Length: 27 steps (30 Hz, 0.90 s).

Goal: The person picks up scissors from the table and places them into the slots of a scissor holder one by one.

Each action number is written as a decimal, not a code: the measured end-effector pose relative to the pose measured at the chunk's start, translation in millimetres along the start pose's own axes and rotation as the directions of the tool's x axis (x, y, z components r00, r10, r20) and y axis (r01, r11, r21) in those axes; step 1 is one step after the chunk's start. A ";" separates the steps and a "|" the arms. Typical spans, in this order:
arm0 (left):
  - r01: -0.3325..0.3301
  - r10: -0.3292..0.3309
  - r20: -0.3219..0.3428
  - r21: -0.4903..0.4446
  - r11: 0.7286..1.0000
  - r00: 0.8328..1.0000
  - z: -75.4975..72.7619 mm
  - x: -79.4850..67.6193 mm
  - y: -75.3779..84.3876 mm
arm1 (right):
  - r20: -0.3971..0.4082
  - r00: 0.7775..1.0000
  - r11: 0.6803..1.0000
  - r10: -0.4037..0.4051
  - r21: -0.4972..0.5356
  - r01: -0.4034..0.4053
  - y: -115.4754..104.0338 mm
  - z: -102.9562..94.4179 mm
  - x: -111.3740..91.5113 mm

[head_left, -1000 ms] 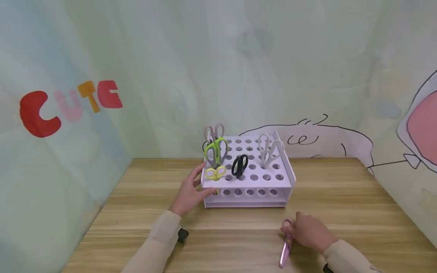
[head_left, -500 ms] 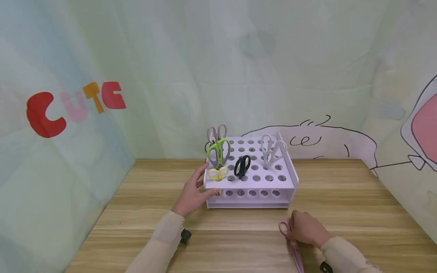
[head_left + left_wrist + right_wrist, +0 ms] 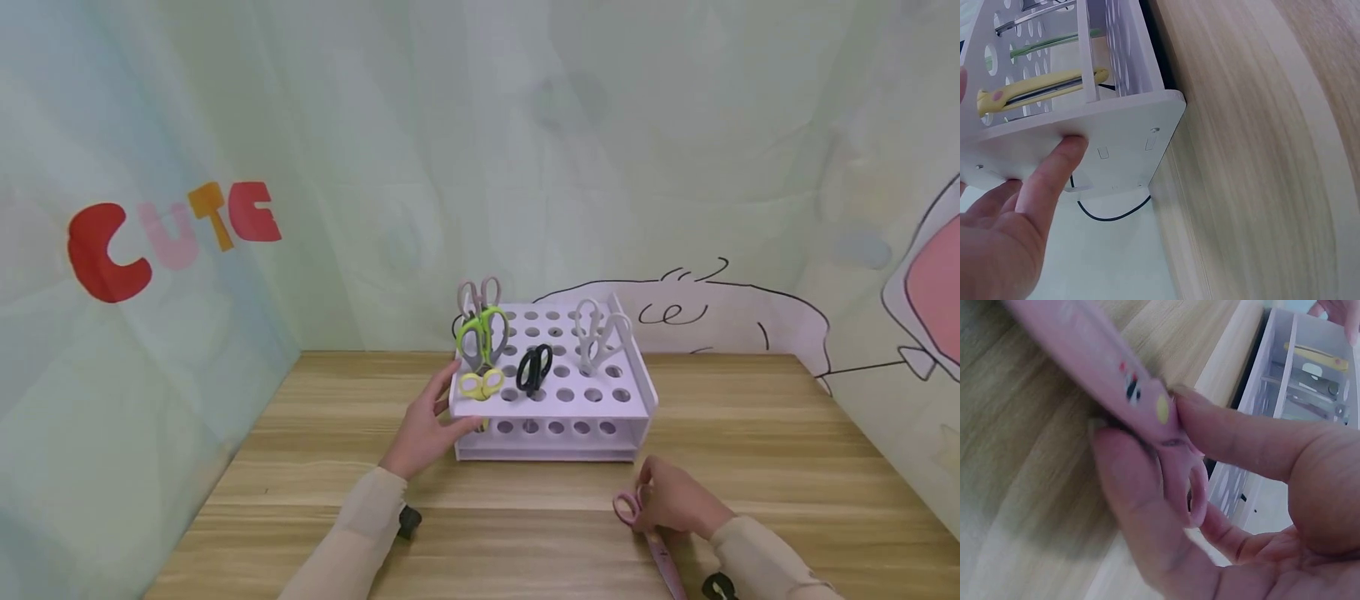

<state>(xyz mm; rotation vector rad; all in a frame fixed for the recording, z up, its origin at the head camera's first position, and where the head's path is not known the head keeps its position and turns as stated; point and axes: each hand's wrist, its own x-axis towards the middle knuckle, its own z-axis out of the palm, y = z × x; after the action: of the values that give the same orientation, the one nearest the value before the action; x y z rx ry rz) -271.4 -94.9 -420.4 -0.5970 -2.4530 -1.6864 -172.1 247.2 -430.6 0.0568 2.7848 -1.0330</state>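
Note:
In the head view a white rack (image 3: pixel 551 407) with rows of round holes stands on the wooden table. My left hand (image 3: pixel 423 433) rests against its left side, fingers extended and thumb by the front corner. The left wrist view has a fingertip (image 3: pixel 1072 142) pressing on the side panel (image 3: pixel 1122 122). Yellow scissors (image 3: pixel 482 386) stand in the rack beside that hand. Right of centre, in front of the rack, my right hand (image 3: pixel 675 497) pinches pink scissors (image 3: pixel 663 560) near the pivot, with the handle loops toward the rack and blades toward me.
Green-and-grey scissors (image 3: pixel 486 337) and mauve-handled scissors (image 3: pixel 480 293) stand at the rack's left. Black scissors (image 3: pixel 534 369) sit near its middle and white-handled scissors (image 3: pixel 591 340) at its right. A printed curtain (image 3: pixel 375 208) hangs behind the table (image 3: pixel 337 375).
The pink scissors have turned, their blade tips swinging to the right and toward me, as my right hand shifted its hold. My left hand stays at the rack.

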 end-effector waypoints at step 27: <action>0.007 -0.007 -0.026 0.004 1.000 1.000 0.6 -4.9 -1.2 | 0.134 0.969 0.903 -0.207 0.408 0.136 7.9 -21.8 -0.6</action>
<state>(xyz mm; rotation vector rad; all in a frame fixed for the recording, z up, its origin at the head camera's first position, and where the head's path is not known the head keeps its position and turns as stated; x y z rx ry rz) -267.3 -96.0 -423.2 -0.5627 -2.4433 -1.6800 -173.9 267.4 -419.4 -0.2233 2.4162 -1.5530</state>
